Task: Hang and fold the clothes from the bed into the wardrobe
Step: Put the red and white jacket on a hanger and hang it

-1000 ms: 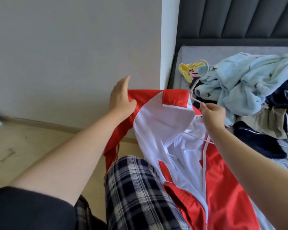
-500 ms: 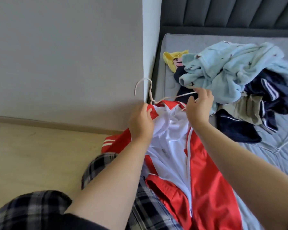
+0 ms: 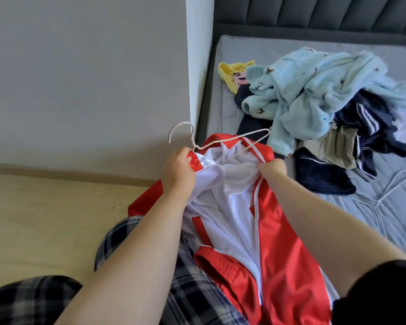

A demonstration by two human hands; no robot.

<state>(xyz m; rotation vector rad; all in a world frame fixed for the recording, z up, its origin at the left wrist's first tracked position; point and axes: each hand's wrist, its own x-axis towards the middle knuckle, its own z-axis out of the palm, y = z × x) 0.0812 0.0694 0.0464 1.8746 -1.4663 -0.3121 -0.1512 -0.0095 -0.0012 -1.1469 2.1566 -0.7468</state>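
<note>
Head view: red-and-white jacket point(image 3: 244, 219) draped over the lap (bed edge beside it).
Left hand point(image 3: 179, 171): grips the collar and white hanger point(image 3: 220, 141).
Right hand point(image 3: 272, 167): pinches the jacket's other front edge.
Bed point(image 3: 396, 207): heaped clothes point(image 3: 314, 90).

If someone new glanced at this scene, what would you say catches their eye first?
The red and white jacket dominates the centre, spread over the person's lap, with both hands at its collar: the left hand grips the collar and the neck of a white wire hanger, and the right hand pinches the other collar edge. Behind it, on the grey bed, a light blue fleece garment tops a pile of clothes.
</note>
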